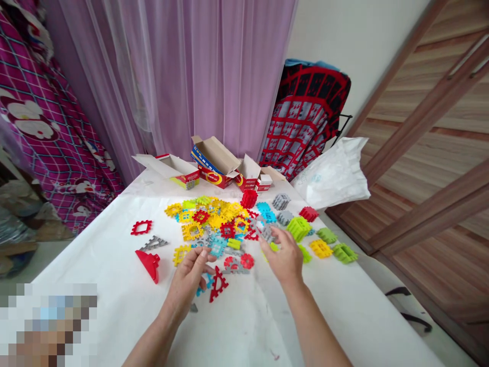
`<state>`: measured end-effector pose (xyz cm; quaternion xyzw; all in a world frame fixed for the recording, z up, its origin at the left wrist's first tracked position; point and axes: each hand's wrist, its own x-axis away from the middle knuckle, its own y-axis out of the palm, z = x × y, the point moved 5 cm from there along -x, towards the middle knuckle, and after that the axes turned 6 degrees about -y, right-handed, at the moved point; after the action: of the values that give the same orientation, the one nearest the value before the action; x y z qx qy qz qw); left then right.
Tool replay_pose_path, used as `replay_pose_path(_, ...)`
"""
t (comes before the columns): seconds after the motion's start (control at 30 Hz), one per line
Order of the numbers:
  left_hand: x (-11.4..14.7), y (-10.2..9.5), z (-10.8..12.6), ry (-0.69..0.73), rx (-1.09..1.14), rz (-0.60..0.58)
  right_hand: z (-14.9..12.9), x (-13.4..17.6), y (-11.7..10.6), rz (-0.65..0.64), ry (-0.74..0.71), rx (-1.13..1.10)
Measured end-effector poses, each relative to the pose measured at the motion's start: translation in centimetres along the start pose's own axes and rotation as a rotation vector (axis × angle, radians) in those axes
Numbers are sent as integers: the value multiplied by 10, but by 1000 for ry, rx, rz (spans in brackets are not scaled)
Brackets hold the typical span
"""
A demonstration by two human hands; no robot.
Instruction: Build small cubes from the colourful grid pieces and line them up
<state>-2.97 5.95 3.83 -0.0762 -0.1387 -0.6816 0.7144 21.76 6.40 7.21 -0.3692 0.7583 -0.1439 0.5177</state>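
My left hand (pixel 193 266) hovers at the near side of a mixed pile of plastic interlocking building tiles, fingers loosely bent and apart, with nothing visible in them. Just beyond its fingertips is a light blue tile (pixel 218 246); a red triangular tile (pixel 219 284) lies close by. At the right of the pile, my right hand (pixel 286 255) has its thumb and fingers around a grey tile (pixel 266 232), slightly blurred. Beside this hand stands a lime green block of tiles (pixel 298 229). Yellow tiles (pixel 192 232) make up much of the pile.
Stacked tiles by colour stand on the right: grey (pixel 281 201), red (pixel 308 213), yellow (pixel 321 248) and green (pixel 345 253). Several opened boxes (pixel 216 163) line the table's back. A white bag (pixel 332 176) sits at the back right. A red triangular piece (pixel 148 265) lies left.
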Motion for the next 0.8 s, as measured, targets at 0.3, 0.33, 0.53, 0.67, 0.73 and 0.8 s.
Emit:
replay_pose_path(0.3,-2,-3,-3,-9,-10,26,79,-11,4,-180,162,235)
replay_pose_path(0.33,-3,-3,-3,-10,-8,25,78,-10,5,-182,157,235)
replay_pose_path(0.53,-4,-4,-4,-8,-9,23,78,-9,8,-191,167,221)
replay_pose_path(0.67,-4,-5,-4,-2,0,20,84,-9,10,-217,166,224)
replay_pose_path(0.73,-4,-5,-4,3,1,18,88,-9,13,-237,161,215)
replay_pose_path(0.8,-4,-5,-4,3,-3,14,90,-9,14,-248,162,214)
